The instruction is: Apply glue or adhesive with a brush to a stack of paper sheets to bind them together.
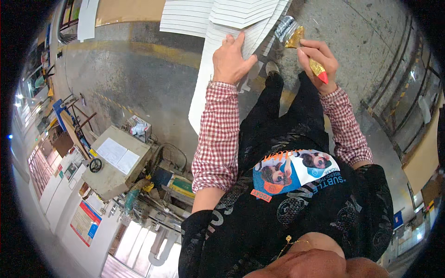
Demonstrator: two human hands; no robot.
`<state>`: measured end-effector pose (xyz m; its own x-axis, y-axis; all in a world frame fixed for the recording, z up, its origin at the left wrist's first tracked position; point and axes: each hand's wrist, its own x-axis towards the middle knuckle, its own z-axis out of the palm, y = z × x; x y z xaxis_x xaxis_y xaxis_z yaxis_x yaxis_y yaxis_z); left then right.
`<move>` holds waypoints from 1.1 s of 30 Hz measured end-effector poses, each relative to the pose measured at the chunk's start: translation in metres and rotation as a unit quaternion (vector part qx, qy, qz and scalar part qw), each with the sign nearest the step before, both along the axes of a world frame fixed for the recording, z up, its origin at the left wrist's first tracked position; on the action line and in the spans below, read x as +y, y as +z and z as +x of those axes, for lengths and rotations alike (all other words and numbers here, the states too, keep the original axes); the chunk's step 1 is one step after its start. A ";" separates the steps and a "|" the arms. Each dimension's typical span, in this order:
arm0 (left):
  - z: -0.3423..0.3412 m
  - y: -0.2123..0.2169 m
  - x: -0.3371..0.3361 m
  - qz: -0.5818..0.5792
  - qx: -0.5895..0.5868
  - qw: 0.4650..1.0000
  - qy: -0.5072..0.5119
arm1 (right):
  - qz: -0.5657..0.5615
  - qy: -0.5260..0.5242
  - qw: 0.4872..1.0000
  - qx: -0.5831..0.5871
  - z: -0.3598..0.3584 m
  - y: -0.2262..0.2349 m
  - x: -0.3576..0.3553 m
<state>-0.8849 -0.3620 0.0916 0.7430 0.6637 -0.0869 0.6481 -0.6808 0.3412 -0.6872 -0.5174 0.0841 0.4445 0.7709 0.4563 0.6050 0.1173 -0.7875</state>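
Note:
My left hand [229,60] lies on a fanned stack of white sheets [252,39], whose staggered edges show as dark lines. Its fingers point forward and the thumb is spread to the right. In my right hand [320,58] is a flat paintbrush [296,37] with a gold-coloured handle ending in a red tip. The pale, wet-looking bristles point forward and left, close to the right edge of the sheets. Whether they touch the sheets, I cannot tell. Red checked sleeves cover both forearms.
Below is a grey concrete floor [162,74] with worn yellow lines. A machine [111,171] with a black handwheel and papers on top stands at the left. Brown board [130,10] lies at the far left. Metal rails [394,88] run along the right.

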 end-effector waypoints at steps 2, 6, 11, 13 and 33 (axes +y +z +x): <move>-0.007 0.014 -0.004 -0.052 0.026 0.998 0.039 | -0.007 0.023 1.000 0.012 -0.013 -0.013 0.006; 0.027 -0.003 -0.032 -0.171 0.056 0.979 0.098 | -0.049 0.045 0.992 0.107 -0.011 -0.077 -0.050; 0.009 -0.014 -0.053 -0.127 0.037 0.987 0.087 | -0.089 0.007 0.995 0.054 -0.014 -0.018 -0.075; -0.002 -0.017 -0.061 -0.109 0.051 0.987 0.105 | -0.086 0.021 0.993 0.079 -0.016 -0.025 -0.086; -0.010 -0.138 -0.089 0.112 0.036 0.966 0.231 | -0.010 -0.078 0.988 0.130 0.003 0.001 -0.087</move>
<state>-0.8950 -0.4512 -0.0468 0.3595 0.9315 0.0564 0.9174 -0.3638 0.1611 -0.6846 -0.6042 0.0853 0.6593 0.6908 0.2968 0.3916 0.0215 -0.9199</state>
